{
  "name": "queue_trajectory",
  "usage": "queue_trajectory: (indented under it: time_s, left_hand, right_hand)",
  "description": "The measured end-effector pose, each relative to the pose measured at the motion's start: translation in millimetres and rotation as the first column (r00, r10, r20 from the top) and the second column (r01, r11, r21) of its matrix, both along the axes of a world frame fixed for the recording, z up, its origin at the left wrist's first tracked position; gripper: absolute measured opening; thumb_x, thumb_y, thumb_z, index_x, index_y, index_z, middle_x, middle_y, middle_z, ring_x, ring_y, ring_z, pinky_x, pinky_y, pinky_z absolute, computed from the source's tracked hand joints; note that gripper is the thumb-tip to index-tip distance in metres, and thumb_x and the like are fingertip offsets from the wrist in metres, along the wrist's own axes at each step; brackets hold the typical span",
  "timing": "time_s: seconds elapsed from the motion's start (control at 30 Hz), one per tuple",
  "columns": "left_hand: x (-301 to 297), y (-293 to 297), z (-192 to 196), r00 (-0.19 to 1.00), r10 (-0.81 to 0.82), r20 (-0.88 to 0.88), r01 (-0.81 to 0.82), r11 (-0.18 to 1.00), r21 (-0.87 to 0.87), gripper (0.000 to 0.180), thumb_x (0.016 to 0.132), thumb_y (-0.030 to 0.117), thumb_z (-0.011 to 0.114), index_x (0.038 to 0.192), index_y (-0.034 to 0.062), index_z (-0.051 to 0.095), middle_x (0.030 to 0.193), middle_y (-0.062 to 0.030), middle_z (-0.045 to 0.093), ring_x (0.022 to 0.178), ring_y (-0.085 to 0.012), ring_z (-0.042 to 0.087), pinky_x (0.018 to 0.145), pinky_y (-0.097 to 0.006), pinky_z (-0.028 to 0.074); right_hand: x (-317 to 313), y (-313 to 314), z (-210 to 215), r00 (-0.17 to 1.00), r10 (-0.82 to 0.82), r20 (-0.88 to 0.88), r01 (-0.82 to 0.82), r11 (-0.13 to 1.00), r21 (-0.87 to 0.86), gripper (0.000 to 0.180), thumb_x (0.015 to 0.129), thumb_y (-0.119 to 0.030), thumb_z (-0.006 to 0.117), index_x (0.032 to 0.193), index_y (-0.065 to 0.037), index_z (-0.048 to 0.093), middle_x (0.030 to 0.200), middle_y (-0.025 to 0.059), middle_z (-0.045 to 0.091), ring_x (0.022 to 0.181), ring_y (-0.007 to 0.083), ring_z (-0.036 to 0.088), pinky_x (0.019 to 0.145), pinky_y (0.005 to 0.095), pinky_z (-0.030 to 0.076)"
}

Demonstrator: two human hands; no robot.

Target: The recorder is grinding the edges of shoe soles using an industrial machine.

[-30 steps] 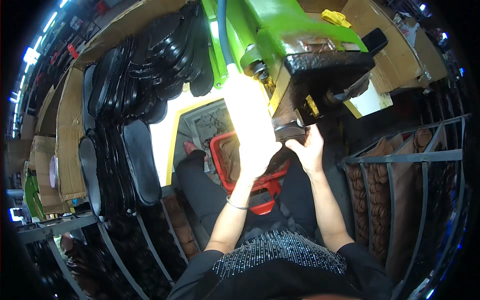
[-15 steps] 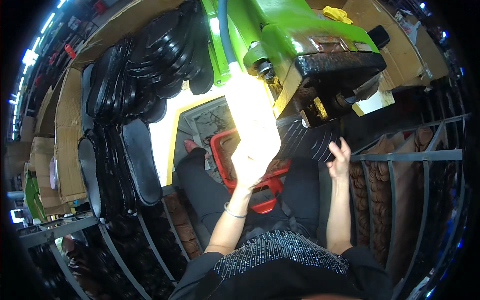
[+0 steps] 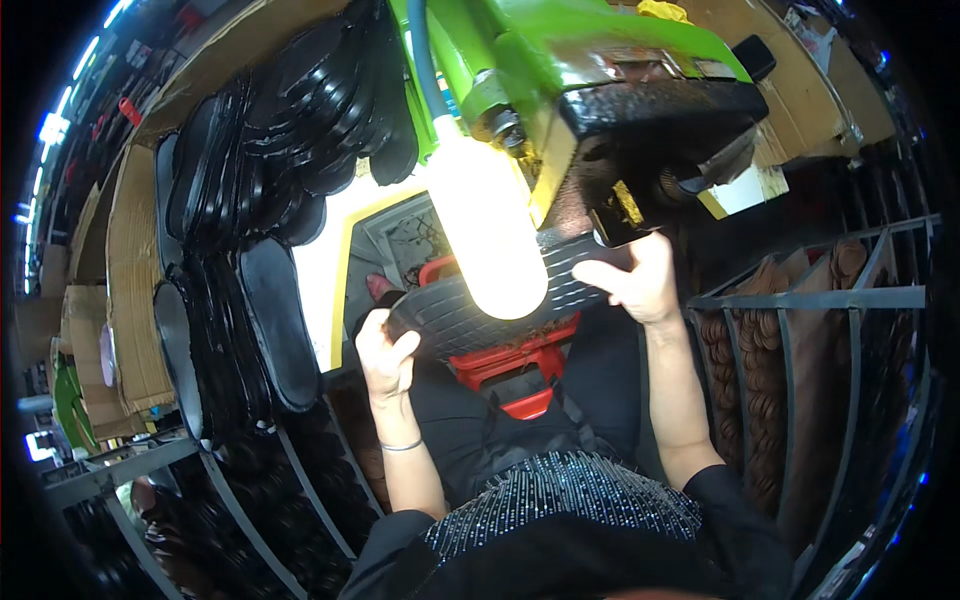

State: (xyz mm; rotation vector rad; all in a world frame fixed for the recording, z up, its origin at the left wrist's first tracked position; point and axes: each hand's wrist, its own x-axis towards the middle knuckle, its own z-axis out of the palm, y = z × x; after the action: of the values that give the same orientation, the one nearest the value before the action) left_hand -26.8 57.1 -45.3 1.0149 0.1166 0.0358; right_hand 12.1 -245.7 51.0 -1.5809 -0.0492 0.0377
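1. The person held a black ribbed rubber shoe sole (image 3: pixel 500 300) crosswise in front of the body, one hand at each end, just below the black head of a bright green press machine (image 3: pixel 600 90).
2. The left hand (image 3: pixel 388 355) gripped the sole's nearer, lower end; its fingers (image 3: pixel 405 345) were curled shut around the edge, which probably kept that end steady.
3. The right hand (image 3: pixel 640 285) took the far end close under the machine's black block. The thumb lay across the tread and the fingers were wrapped under the sole, closed on it, seemingly to steer that end toward the machine.
4. The sole ran level between the hands, tread side up. A glaring white lamp bulb (image 3: pixel 485 235) hanging from the machine hid its middle.
5. The sole looked dark and matte, with parallel ridges running across its width. Its shape was long and flat with rounded ends. Whether it touched the machine could not be told.
6. A red plastic stool or crate (image 3: pixel 520 365) sat below the sole, above the person's lap.
7. Stacks of plain black flat soles (image 3: pixel 270 180) leaned in rows at the left, near the left hand.
8. Brown soles (image 3: pixel 760 370) stood in a grey metal rack (image 3: pixel 800 298) at the right.
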Motion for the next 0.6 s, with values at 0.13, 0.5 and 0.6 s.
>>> queue_trajectory:
  time_s: [0.13,0.5,0.6]
  left_hand:
    - [-23,18,-49,0.997,-0.048,-0.059,0.058,0.982,0.177,0.027,0.066,-0.006,0.074,0.082,0.003,0.054,0.083,-0.006,0.062,0.073,-0.0118,0.057,0.07,-0.027,0.048]
    - [-36,-103,-70,0.9,-0.374,-0.226,0.434,0.706,0.56,0.031,0.07,0.008,0.077,0.098,-0.0026,0.066,0.092,-0.0092,0.07,0.081,-0.0133,0.065,0.076,-0.029,0.051]
    - [-26,-97,-54,0.891,-0.436,-0.127,0.362,0.511,0.78,0.045,0.069,0.017,0.079,0.106,-0.0008,0.063,0.101,-0.0129,0.066,0.091,-0.0216,0.063,0.083,-0.032,0.049]
  right_hand:
    - [9,17,-37,0.973,0.051,0.224,-0.023,0.991,-0.129,0.04,0.062,-0.006,0.084,0.092,0.002,0.058,0.08,0.0053,0.063,0.072,0.0075,0.059,0.064,0.0216,0.049]
    - [1,45,-18,0.93,-0.15,0.336,0.27,0.898,-0.347,0.06,0.054,-0.019,0.09,0.089,-0.001,0.045,0.078,0.0117,0.064,0.07,0.0148,0.064,0.061,0.024,0.052]
    - [-11,40,0,0.944,-0.099,0.314,0.233,0.874,-0.426,0.047,0.056,-0.017,0.087,0.088,-0.002,0.055,0.075,0.0057,0.06,0.069,0.0169,0.06,0.062,0.0303,0.05]
